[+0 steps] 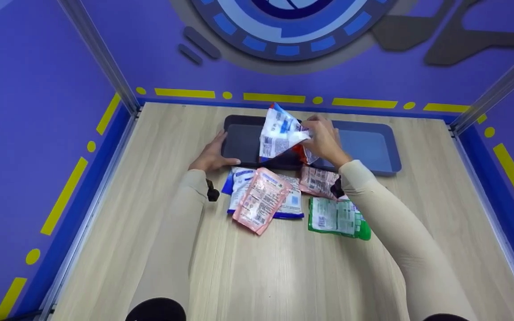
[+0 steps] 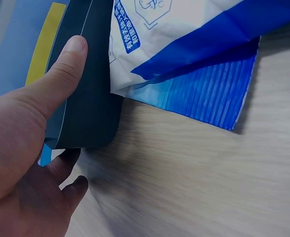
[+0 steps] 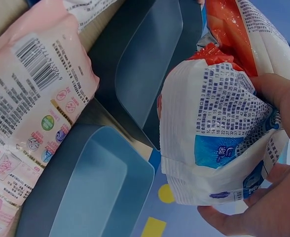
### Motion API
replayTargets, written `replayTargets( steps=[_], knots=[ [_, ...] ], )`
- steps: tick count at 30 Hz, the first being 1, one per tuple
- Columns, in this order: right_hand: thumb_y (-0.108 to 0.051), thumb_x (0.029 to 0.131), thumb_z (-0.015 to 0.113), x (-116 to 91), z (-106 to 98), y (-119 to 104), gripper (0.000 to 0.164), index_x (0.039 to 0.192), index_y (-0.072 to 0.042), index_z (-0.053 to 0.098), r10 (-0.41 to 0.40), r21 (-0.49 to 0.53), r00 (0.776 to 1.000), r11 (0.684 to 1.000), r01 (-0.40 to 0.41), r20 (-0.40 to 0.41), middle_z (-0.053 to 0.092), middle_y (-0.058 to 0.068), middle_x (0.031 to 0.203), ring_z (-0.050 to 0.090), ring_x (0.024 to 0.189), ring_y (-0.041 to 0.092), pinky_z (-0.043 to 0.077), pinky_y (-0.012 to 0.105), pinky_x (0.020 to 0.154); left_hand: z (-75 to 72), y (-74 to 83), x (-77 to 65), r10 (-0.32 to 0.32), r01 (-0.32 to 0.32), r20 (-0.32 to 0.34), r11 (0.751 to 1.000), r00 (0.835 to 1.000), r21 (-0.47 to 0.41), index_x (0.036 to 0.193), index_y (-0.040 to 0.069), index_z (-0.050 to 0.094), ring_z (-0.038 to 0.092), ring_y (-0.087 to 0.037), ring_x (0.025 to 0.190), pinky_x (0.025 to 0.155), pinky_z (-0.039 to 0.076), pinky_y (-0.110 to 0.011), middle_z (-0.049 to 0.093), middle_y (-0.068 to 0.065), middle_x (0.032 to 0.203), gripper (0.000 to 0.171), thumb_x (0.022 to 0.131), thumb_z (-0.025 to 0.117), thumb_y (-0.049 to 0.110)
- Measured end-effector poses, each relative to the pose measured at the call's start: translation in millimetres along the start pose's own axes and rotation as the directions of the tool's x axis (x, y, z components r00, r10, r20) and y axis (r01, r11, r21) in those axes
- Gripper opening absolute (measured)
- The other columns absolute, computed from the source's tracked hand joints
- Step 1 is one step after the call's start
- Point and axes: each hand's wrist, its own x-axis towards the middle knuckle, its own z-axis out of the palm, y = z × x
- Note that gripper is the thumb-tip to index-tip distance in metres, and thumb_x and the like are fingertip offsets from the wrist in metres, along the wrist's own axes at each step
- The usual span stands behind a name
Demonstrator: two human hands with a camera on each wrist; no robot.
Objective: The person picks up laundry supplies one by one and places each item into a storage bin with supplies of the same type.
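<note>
My right hand (image 1: 324, 138) pinches a crumpled white plastic packet (image 1: 279, 133) with blue and orange-red parts, over the dark tray (image 1: 242, 138). In the right wrist view, the packet (image 3: 209, 118) shows dense printed rows and a blue label between thumb and fingers. My left hand (image 1: 211, 154) rests against the dark tray's left end. Its straight thumb (image 2: 68, 69) lies at the tray's rim, with other fingers by the outer corner. Close to that hand, a white-and-blue packet (image 1: 290, 205) lies partly under a pink packet (image 1: 261, 200).
A second, blue-grey tray (image 1: 366, 145) stands to the right of the dark one. A pink packet (image 1: 317, 182) and a green-and-white packet (image 1: 337, 217) lie on the wooden table (image 1: 261, 276) in front. Blue panels (image 1: 172, 71) border the table at the back and sides.
</note>
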Motion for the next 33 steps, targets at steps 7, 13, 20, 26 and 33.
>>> replayTargets(
  steps=[7, 13, 20, 26, 33],
  knots=[
    [-0.015, 0.084, 0.081, 7, 4, -2, 0.032, 0.115, -0.011, 0.078, -0.015, -0.031, 1.0, 0.999, 0.014, -0.003, 0.065, 0.013, 0.126, 0.053, 0.118, 0.04, 0.047, 0.062, 0.088, 0.3, 0.2, -0.9, -0.012, 0.012, 0.007, 1.0, 1.0, 0.002, 0.166, 0.012, 0.01, 0.006, -0.029, 0.158, 0.127, 0.016, -0.046, 0.0, -0.004, 0.174, 0.112, 0.087, 0.084, 0.038],
    [-0.014, 0.083, 0.082, 12, 9, -4, 0.031, 0.114, -0.01, 0.078, -0.006, -0.044, 1.0, 0.999, 0.005, -0.006, 0.065, 0.014, 0.126, 0.053, 0.117, 0.04, 0.047, 0.061, 0.088, 1.7, 2.4, -1.3, -0.016, 0.016, 0.004, 1.0, 1.0, -0.004, 0.167, 0.012, 0.011, 0.006, -0.029, 0.158, 0.127, 0.015, -0.046, 0.0, -0.004, 0.174, 0.112, 0.086, 0.084, 0.038],
    [-0.015, 0.082, 0.083, 21, 17, -5, 0.033, 0.115, -0.012, 0.078, -0.001, -0.042, 1.0, 0.999, 0.001, 0.005, 0.064, 0.012, 0.125, 0.054, 0.116, 0.039, 0.048, 0.058, 0.089, 1.0, 1.9, -1.2, -0.034, 0.034, -0.005, 0.999, 0.999, -0.008, 0.167, 0.013, 0.011, 0.006, -0.028, 0.158, 0.127, 0.014, -0.046, 0.0, -0.005, 0.174, 0.113, 0.085, 0.085, 0.038],
    [-0.017, 0.085, 0.083, 30, 23, -8, 0.032, 0.116, -0.011, 0.078, -0.014, -0.054, 1.0, 0.998, 0.014, 0.005, 0.065, 0.014, 0.123, 0.056, 0.113, 0.039, 0.05, 0.059, 0.087, 0.8, 1.2, -1.5, -0.033, 0.032, -0.01, 0.999, 0.999, -0.011, 0.166, 0.012, 0.012, 0.007, -0.029, 0.158, 0.127, 0.015, -0.046, 0.001, -0.006, 0.174, 0.113, 0.085, 0.086, 0.037],
    [-0.017, 0.087, 0.082, 40, 26, -12, 0.033, 0.119, -0.01, 0.077, 0.004, -0.053, 1.0, 0.999, -0.003, 0.027, 0.062, 0.015, 0.126, 0.053, 0.11, 0.037, 0.047, 0.057, 0.09, 1.4, 2.1, 0.2, -0.009, 0.009, -0.005, 1.0, 1.0, -0.009, 0.166, 0.01, 0.012, 0.007, -0.029, 0.158, 0.127, 0.014, -0.044, 0.001, -0.008, 0.173, 0.113, 0.086, 0.085, 0.037]
  ],
)
